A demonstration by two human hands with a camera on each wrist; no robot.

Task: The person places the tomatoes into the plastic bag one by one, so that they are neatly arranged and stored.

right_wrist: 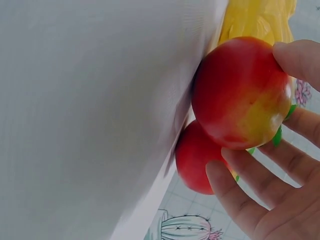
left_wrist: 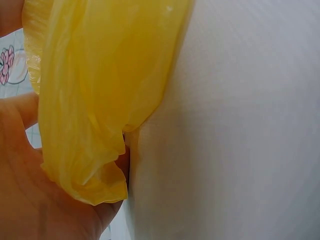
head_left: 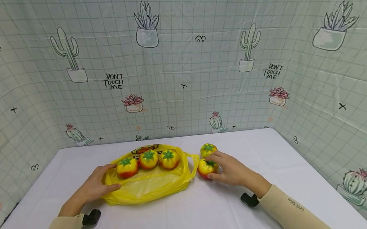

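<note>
A yellow plastic bag lies spread on the white table, with three red-and-yellow toy tomatoes along its far side. My left hand grips the bag's left end between thumb and fingers; in the left wrist view crumpled yellow plastic covers part of the fingers. To the right of the bag, my right hand holds a toy tomato, thumb on one side and fingers round the leafy side. That tomato touches the table. Just behind it sits another toy tomato, partly hidden by the hand in the right wrist view.
The bag's handle loop reaches right, close beside the held tomato. A white cloth covers the table. Behind and at both sides stands a grid-patterned curtain printed with potted plants. Dark wrist devices sit below both hands.
</note>
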